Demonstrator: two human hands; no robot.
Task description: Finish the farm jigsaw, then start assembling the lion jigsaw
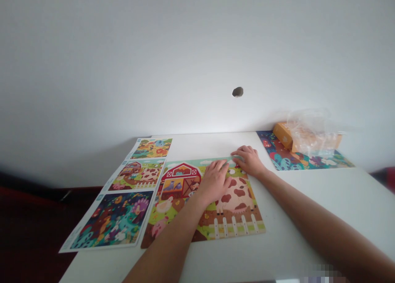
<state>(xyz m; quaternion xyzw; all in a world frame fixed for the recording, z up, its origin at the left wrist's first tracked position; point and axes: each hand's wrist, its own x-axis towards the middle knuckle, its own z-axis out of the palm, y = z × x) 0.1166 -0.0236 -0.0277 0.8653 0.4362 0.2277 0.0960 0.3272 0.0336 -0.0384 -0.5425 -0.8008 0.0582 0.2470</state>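
A farm jigsaw puzzle [236,196] with a red barn, a spotted cow and a white fence lies flat on the white table. My left hand [215,180] rests palm down on its upper middle, between barn and cow, fingers stretched toward the top edge. At the top right corner is my right hand [248,160], its fingers apart and slightly bent, the tips touching the puzzle near the edge. I see nothing held in either hand. My left forearm covers part of the puzzle's lower middle.
Left of the puzzle lies a sheet of reference pictures [112,219] showing several scenes. Toward the back right, a dark forest puzzle [282,161] bears an orange box [282,135] and a crumpled clear plastic bag [314,133]. A white wall [185,69] with a hole rises behind the table [296,250].
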